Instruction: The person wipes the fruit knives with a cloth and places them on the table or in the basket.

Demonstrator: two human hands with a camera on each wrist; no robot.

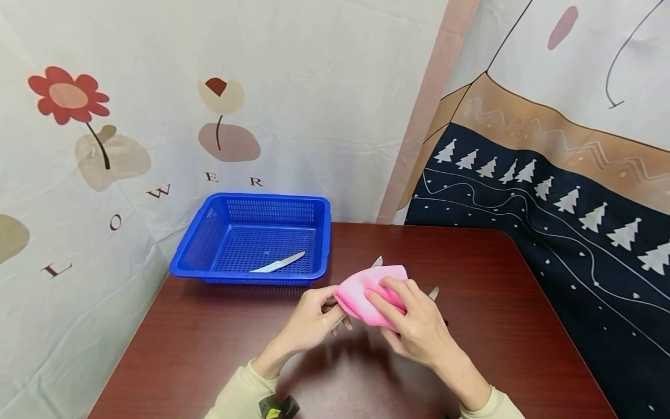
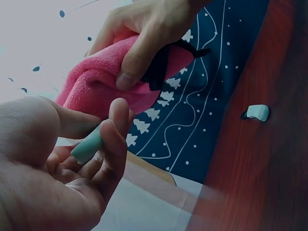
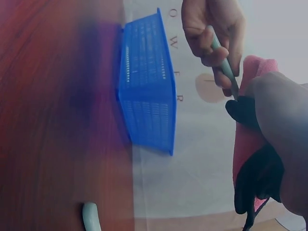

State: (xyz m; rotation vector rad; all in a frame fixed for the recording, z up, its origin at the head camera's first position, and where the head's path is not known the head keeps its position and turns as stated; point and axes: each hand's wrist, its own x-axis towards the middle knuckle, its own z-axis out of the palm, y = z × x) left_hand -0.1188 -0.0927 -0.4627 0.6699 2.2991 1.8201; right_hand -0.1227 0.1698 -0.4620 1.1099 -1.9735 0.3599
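Observation:
My left hand (image 1: 307, 326) grips a knife by its pale green handle (image 3: 222, 65). The knife's tip (image 1: 377, 262) pokes out past the far side of a folded pink cloth (image 1: 358, 295), which covers most of the blade. With fingers spread over the top and thumb on the near side, my right hand (image 1: 419, 326) pinches that cloth around the blade. In the right wrist view, black trim (image 3: 257, 178) hangs from the cloth. Another knife (image 1: 434, 293) lies on the table, largely hidden behind the right hand; its pale handle end (image 2: 258, 112) shows in the left wrist view.
A blue perforated basket (image 1: 180, 267) stands at the back left of the dark red table (image 1: 492, 343), with one white-handled knife (image 1: 280, 263) inside. Printed cloth hangings (image 1: 335, 105) rise close behind the table and along its right side.

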